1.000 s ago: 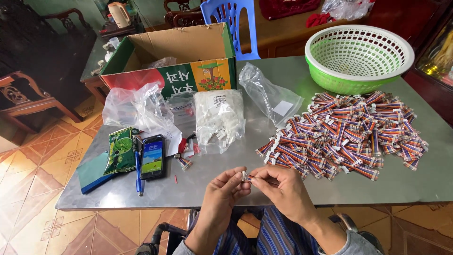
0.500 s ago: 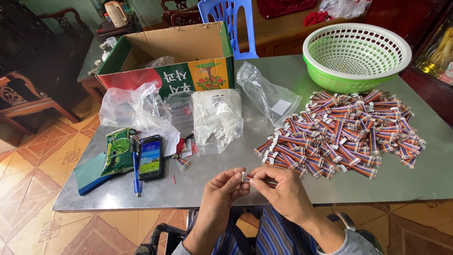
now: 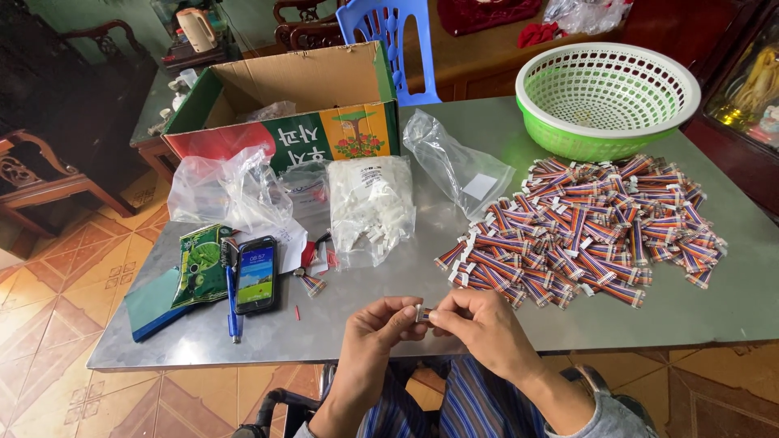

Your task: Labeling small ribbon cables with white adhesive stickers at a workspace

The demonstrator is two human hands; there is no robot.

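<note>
Nothing has moved: left hand (image 3: 375,324) and right hand (image 3: 479,320) still pinch a tiny white plug (image 3: 423,313) over the table (image 3: 714,304) edge. It looks light and hard; grip its sides.

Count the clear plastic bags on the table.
3. One crumpled bag lies left, in front of the box; one full of white parts lies in the middle; one flat bag lies right of it. Others may hide in the box.

small white connector (image 3: 423,313) — pinched, above table edge
</note>
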